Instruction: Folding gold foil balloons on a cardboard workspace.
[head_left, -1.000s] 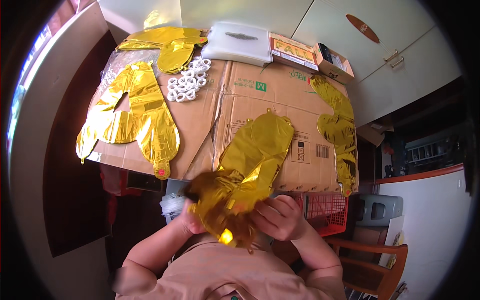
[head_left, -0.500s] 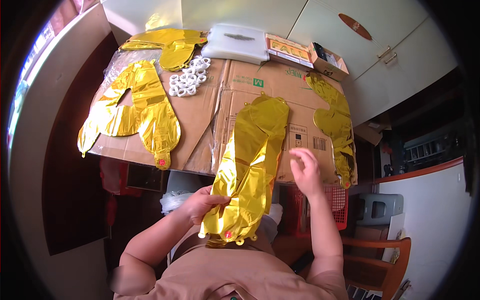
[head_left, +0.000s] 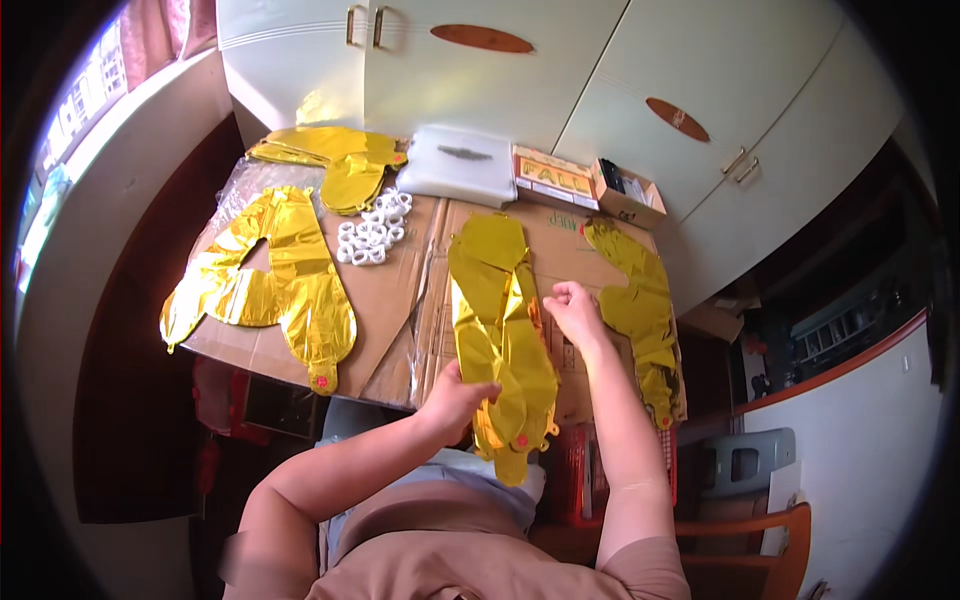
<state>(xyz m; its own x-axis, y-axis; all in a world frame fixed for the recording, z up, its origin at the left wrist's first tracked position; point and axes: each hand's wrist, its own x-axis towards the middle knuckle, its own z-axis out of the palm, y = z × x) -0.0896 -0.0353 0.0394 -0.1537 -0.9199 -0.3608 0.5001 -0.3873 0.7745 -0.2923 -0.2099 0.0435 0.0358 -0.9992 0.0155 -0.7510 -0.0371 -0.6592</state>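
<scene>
A flattened gold foil balloon (head_left: 505, 330), folded lengthwise, hangs over the table's near edge, its far end above the cardboard. My left hand (head_left: 462, 397) is closed on its left side near the lower end, thumb on top. A small red round mark and little tabs show at that end. To the right of the foil, my right hand (head_left: 577, 316) hovers close to the balloon's edge, fingers curled in and thumb near them. Nothing shows between those fingers. Another flat gold balloon (head_left: 632, 300) lies right of my right hand, partly behind the forearm.
Cardboard (head_left: 390, 310) covers the table. On its left lie a gold foil balloon (head_left: 305, 290) and stacked gold foil balloons (head_left: 350, 180). White ring-shaped rolls (head_left: 368, 238), a clear plastic pack (head_left: 460, 170) and small boxes (head_left: 555, 180) stand near the cabinets. A wooden chair (head_left: 795, 540) is at right.
The held balloon has shifted away from my body and turned, its far end leaning left. My right hand has come nearer its edge with fingers curled in. The view has tilted up.
</scene>
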